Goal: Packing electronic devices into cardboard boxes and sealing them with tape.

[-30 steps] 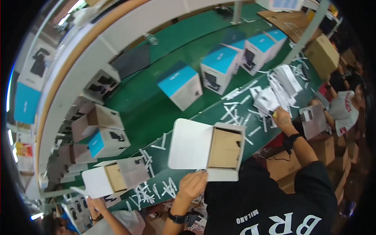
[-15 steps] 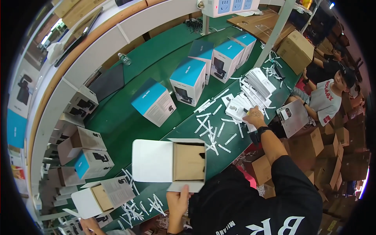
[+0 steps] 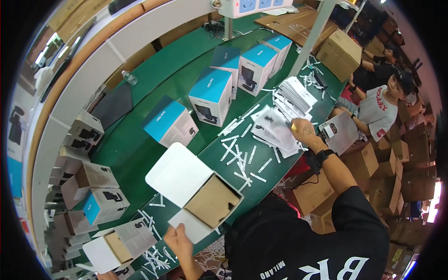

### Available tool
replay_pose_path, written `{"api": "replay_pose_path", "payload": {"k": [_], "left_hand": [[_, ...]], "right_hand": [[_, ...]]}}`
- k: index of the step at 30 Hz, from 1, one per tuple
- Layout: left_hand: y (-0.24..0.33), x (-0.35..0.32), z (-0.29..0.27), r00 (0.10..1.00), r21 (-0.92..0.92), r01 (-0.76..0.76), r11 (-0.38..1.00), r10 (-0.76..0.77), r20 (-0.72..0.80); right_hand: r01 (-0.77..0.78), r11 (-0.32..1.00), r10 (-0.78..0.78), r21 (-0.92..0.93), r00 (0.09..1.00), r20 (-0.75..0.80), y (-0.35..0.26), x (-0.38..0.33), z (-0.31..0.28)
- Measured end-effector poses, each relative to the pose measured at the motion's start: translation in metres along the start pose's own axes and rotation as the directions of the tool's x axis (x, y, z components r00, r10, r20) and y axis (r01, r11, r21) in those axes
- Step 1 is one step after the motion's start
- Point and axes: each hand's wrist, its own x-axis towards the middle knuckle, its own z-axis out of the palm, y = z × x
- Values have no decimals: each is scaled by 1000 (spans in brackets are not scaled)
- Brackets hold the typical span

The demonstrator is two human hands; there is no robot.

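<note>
From the head view, my left hand (image 3: 179,242) rests at the near flap of the open white carton (image 3: 196,196), fingers pressed on the flap's edge; this carton sits at the near edge of the green bench (image 3: 154,88), lid thrown back, with a brown cardboard insert (image 3: 212,201) filling it. My right hand (image 3: 303,132) lies to the right of the carton, fingers pinching a sheet from the stack of leaflets (image 3: 275,130). Between carton and leaflets the bench is littered with white paper strips (image 3: 242,156), leaving little bare room. Beyond the carton stand closed blue-topped boxes (image 3: 210,95) in a row. Left of it, more open cartons (image 3: 119,245) wait. Right of the leaflets, another person in a white shirt (image 3: 378,109) sits among brown cartons.
</note>
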Motion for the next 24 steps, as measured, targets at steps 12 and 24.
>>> {"api": "replay_pose_path", "payload": {"k": [12,24], "left_hand": [[-14,5,-11,1000,-73,-5,997,3,-28],[-22,1,-5,989,-136,49,989,-67,-133]], "right_hand": [[-83,826,143,558,988,-65,-39,-43,-3],[-344,881,338,324,938,75,-63,26,60]]}}
